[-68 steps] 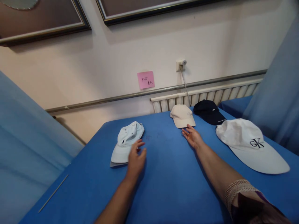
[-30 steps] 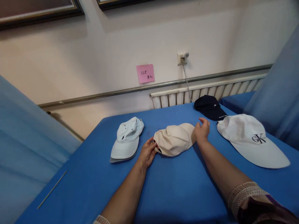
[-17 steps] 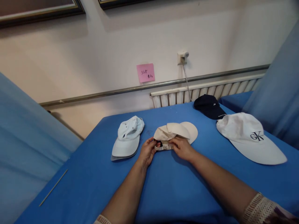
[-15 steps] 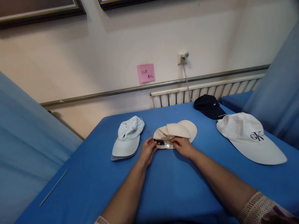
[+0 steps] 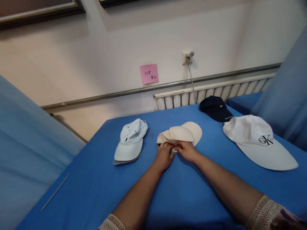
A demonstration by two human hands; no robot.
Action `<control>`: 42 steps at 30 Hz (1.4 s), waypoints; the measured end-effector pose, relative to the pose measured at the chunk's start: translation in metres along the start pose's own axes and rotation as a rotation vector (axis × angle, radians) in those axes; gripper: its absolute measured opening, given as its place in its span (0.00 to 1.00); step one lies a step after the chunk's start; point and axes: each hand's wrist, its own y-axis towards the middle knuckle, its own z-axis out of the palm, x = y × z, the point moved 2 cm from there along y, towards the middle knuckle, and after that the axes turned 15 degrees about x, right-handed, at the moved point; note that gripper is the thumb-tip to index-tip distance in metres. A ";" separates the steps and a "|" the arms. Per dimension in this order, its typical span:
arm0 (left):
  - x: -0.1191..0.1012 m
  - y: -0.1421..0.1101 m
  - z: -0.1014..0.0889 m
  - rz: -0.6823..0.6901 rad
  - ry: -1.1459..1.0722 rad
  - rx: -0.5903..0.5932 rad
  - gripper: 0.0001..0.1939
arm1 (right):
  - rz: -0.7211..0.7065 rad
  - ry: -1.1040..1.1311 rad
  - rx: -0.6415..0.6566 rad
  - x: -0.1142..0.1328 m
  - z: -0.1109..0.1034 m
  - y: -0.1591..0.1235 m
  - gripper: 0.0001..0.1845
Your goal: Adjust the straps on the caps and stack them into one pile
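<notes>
A cream baseball cap point(image 5: 182, 132) lies on the blue-covered table point(image 5: 182, 191), its brim pointing away to the right and its back strap toward me. My left hand point(image 5: 165, 156) is closed on the strap area, fingers bent over the back opening. Close beside it, my right hand point(image 5: 187, 150) pinches the strap's other side near the buckle. The fingers of both hands almost meet and cover most of the strap. Left of the hands, a pale blue cap point(image 5: 131, 140) sits on top of another cap, of which only a greyish brim edge shows.
On the right lie a large white cap with black letters point(image 5: 254, 137) and a navy cap point(image 5: 214, 108) behind it. A thin stick point(image 5: 56, 191) rests near the left edge. Beyond the table are a radiator point(image 5: 177, 99), a rail and a wall socket; blue curtains point(image 5: 21, 153) hang at both sides.
My left hand has moved right along the strap, from the cap's left edge to close beside my right hand. My right hand and the cream cap have hardly moved.
</notes>
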 end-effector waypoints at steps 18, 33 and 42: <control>0.003 -0.004 -0.008 0.004 -0.119 0.028 0.05 | 0.039 0.104 0.039 -0.006 0.008 0.001 0.11; 0.015 -0.010 -0.017 0.012 -0.645 0.028 0.11 | -0.014 0.147 0.122 0.000 0.016 0.001 0.12; 0.005 -0.012 -0.011 0.034 -0.313 0.062 0.02 | 0.018 0.182 0.118 0.005 0.012 -0.001 0.13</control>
